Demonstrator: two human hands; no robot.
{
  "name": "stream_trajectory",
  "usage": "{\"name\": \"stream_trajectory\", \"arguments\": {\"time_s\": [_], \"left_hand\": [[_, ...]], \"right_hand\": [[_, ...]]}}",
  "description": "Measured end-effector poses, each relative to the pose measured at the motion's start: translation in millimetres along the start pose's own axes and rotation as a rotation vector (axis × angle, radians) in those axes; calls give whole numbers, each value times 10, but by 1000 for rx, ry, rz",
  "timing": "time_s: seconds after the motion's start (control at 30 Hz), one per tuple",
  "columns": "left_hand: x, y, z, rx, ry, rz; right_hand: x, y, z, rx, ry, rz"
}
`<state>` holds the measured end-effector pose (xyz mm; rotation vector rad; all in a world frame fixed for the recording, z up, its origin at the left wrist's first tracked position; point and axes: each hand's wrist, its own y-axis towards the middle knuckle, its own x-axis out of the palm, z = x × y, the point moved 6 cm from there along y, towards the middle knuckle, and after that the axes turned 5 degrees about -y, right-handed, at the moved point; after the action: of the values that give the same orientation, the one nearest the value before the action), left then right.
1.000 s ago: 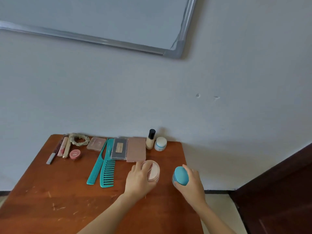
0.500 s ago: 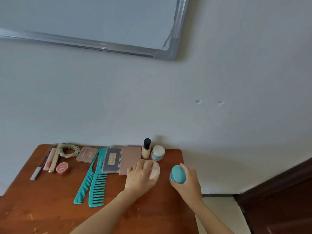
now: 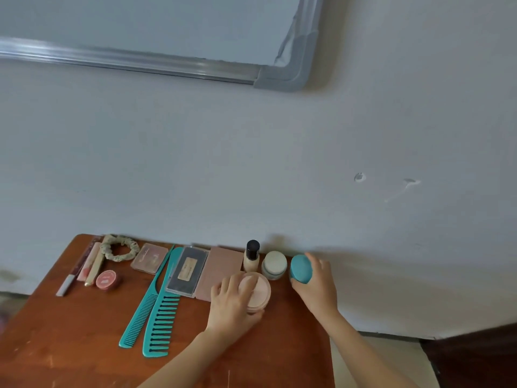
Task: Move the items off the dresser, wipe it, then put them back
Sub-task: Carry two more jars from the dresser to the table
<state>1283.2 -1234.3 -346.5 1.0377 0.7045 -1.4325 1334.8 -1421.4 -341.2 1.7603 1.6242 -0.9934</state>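
Note:
My left hand [image 3: 230,302] grips a round pink powder jar [image 3: 258,289] that sits on the brown wooden dresser [image 3: 70,340]. My right hand [image 3: 317,287] holds a teal-lidded jar [image 3: 300,268] near the dresser's back right corner, beside a small white jar [image 3: 274,264]. A beige bottle with a black cap [image 3: 251,256] stands at the back. Flat compacts [image 3: 186,271], two teal combs [image 3: 156,312], a scrunchie [image 3: 120,249], a small red pot [image 3: 106,280] and slim sticks [image 3: 89,264] lie in a row to the left.
The dresser stands against a pale wall, under a whiteboard [image 3: 156,26] with a grey frame. Its right edge drops to a light floor [image 3: 377,362], and a dark wooden panel [image 3: 475,357] stands at the lower right.
My right hand has carried the teal-lidded jar back toward the wall, next to the white jar. My left hand stays on the pink jar. The camera has tilted.

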Motion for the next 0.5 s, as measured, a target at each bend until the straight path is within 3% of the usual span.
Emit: {"name": "stream_trajectory", "arguments": {"time_s": [0.5], "left_hand": [[-336, -282, 26, -73, 165, -22]], "right_hand": [[-135, -381, -58, -127, -53, 58]]}}
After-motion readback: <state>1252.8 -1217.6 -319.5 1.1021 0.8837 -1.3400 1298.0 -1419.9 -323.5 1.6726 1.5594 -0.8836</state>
